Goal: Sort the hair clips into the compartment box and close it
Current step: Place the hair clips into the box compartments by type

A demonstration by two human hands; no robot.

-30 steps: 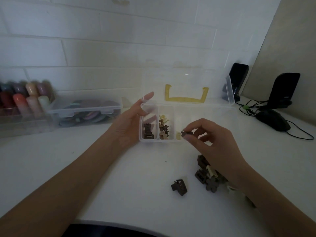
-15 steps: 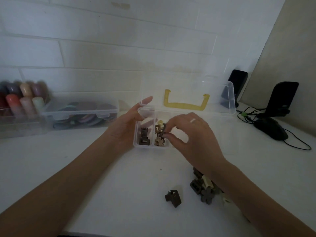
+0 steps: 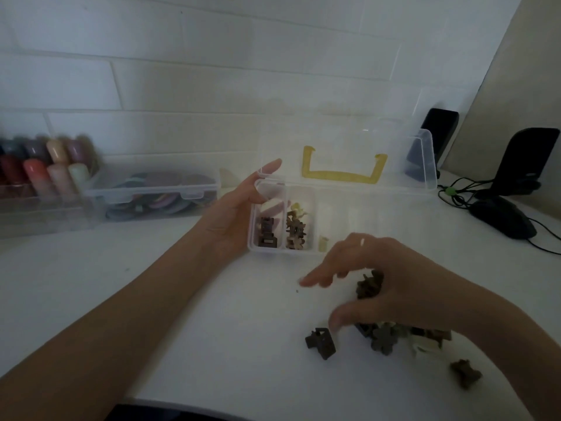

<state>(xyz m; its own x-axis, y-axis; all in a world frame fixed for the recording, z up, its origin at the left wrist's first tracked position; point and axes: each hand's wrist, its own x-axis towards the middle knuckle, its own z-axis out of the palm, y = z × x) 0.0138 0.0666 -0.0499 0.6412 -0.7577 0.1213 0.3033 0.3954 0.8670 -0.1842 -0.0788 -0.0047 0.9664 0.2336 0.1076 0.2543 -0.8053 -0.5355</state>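
The clear compartment box (image 3: 376,238) lies open on the white table, its lid (image 3: 425,159) with a yellow handle standing up behind. Its leftmost compartment holds dark brown hair clips (image 3: 266,235), and the one beside it holds tan and brown clips (image 3: 295,229). My left hand (image 3: 233,214) grips the box's left end, with the thumb up along the rim. Spread and blurred, my right hand (image 3: 379,284) hovers over the loose pile of clips (image 3: 385,338), holding nothing I can see. A single dark clip (image 3: 321,343) lies left of the pile, and another brown clip (image 3: 466,373) to its right.
A closed clear case (image 3: 151,192) of coloured discs and a rack of coloured bottles (image 3: 39,171) stand at the back left. Two black speakers (image 3: 528,165), a black mouse (image 3: 504,217) and cables sit at the back right. The table's front edge runs below the clips.
My right hand carried a clip to the second compartment, left it there, and has pulled back down over the loose pile. My left hand stays on the box.
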